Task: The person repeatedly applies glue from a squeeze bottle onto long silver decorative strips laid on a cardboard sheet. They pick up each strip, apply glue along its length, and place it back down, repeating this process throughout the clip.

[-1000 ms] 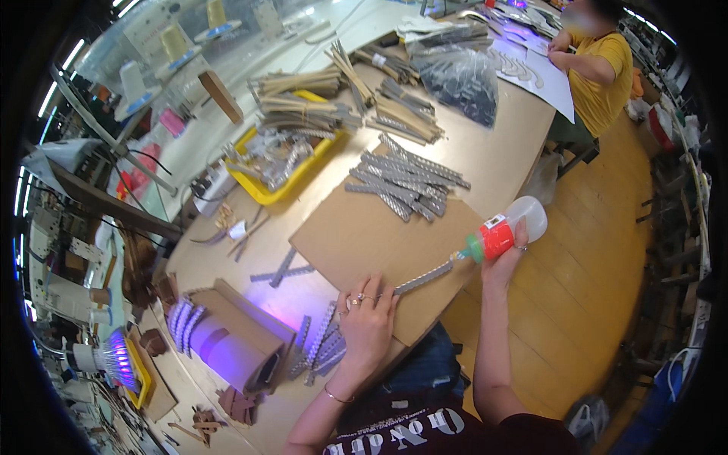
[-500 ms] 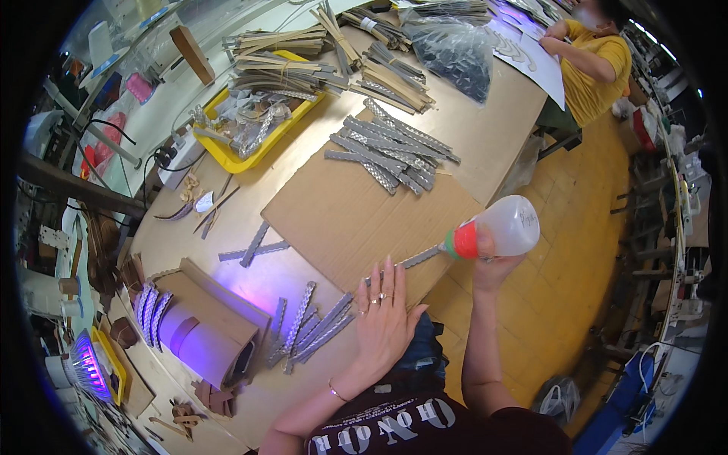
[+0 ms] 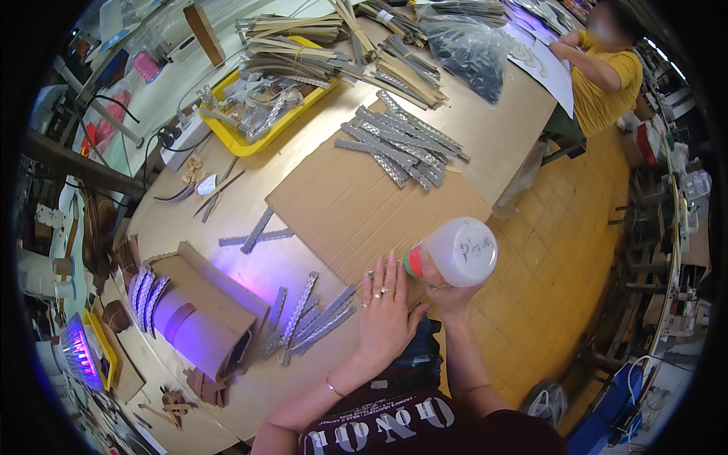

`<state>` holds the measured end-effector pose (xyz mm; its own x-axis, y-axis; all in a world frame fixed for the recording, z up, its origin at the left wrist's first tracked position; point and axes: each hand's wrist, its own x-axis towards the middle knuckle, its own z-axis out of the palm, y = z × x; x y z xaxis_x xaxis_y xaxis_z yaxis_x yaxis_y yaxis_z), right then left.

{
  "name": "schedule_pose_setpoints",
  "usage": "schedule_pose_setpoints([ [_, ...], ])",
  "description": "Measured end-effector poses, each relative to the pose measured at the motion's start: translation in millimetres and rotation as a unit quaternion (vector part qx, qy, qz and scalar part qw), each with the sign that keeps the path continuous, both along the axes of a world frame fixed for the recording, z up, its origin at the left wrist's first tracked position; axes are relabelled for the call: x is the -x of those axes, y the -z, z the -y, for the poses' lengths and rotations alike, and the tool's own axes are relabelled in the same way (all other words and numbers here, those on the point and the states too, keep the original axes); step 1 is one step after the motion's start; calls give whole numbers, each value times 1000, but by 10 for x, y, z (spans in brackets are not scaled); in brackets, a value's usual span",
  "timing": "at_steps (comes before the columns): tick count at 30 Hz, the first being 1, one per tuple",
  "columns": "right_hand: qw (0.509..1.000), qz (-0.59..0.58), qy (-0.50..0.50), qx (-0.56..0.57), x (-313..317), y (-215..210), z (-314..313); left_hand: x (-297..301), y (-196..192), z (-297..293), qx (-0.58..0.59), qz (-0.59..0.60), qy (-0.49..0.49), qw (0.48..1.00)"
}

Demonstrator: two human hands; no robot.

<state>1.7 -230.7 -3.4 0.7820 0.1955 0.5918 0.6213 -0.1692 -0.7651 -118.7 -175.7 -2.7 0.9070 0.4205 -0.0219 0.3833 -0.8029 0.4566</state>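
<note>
My left hand (image 3: 385, 315) lies flat, fingers stretched out, at the near edge of a brown cardboard sheet (image 3: 334, 201). Its fingertips cover most of a narrow strip, so little of that strip shows. Close beside those fingers, my right hand (image 3: 453, 297) is wrapped round a translucent white squeeze bottle (image 3: 466, 250) with a red and green neck. The bottle is tipped over, base toward me, and its nozzle is hidden behind my left fingers. Loose grey braided strips (image 3: 307, 322) lie left of my left hand. A heap of similar strips (image 3: 406, 148) rests on the sheet's far part.
A yellow tray (image 3: 267, 141) of bagged pieces stands far left, near bundled strips (image 3: 292, 61). At left are a curved cardboard piece (image 3: 201, 326) and a glowing purple lamp (image 3: 80, 353). A co-worker in yellow (image 3: 610, 80) sits far right beyond a plastic bag (image 3: 470, 53).
My right hand has brought the bottle left and nearer, along the strip to my left fingertips. My left hand stays nearly in place. The whole view has shifted slightly.
</note>
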Motion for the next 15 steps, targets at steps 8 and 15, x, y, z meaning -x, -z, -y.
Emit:
schedule_pose_setpoints([
  [8, 999, -19, 14, 42, -64, 52, 73, 440, -145, -169, -4, -52, -45, 998],
  [15, 999, 14, -1, 44, 34, -3, -41, 482, -210, -160, -31, -37, -81, 996],
])
